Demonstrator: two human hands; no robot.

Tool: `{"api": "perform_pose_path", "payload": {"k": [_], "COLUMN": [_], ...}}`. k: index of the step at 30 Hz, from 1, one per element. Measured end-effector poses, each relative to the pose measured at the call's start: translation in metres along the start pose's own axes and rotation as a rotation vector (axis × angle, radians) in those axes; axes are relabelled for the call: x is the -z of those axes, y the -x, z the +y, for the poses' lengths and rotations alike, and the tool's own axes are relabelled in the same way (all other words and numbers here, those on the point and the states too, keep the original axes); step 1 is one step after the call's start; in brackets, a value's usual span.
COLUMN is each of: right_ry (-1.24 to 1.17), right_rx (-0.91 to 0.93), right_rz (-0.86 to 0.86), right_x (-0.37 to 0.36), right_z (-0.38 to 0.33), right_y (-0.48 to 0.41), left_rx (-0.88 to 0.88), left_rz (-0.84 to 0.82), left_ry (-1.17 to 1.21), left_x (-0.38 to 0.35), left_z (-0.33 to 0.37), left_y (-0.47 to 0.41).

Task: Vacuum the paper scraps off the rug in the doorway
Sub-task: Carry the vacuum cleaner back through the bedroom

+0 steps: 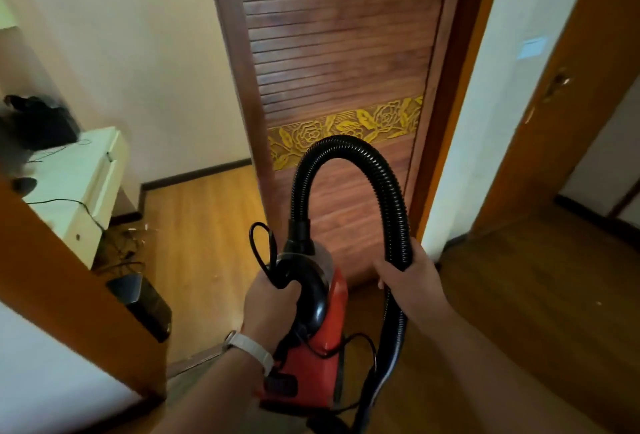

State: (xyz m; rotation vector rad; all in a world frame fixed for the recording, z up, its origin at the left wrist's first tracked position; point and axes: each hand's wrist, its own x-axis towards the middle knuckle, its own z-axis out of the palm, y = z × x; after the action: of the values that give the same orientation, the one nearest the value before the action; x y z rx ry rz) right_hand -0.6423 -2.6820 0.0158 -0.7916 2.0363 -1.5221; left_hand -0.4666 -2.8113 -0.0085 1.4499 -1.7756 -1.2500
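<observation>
Handle of red vacuum gripped in left hand with looped cord; corrugated hose grasped in right hand. Could snag slack cord underfoot, tripping.

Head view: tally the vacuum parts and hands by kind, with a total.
vacuum body: 1
hose: 1
power cord: 1
hands: 2 (left hand grips the vacuum body handle, right hand grips the hose)
Total: 5
</observation>
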Motion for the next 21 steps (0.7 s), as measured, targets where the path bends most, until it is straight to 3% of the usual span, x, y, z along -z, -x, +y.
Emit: {"api": "perform_pose_path", "payload": {"k": [11,21], "right_ry": [0.043,0.139], "right_rx": [-0.05,-0.187], "right_rz": [0.394,0.66], "right_x": [0.16,0.275], "right_z": [0.037,0.078], "right_y": [-0.055,-0.163], "left_rx": [-0.146,-0.301], "left_rz": [-0.293,-0.534], "left_ry": [0.065,0.041], "left_x": [-0.178,-0.359], "left_z": [0.112,0.201], "left_y": [-0.037,-0.12]}}
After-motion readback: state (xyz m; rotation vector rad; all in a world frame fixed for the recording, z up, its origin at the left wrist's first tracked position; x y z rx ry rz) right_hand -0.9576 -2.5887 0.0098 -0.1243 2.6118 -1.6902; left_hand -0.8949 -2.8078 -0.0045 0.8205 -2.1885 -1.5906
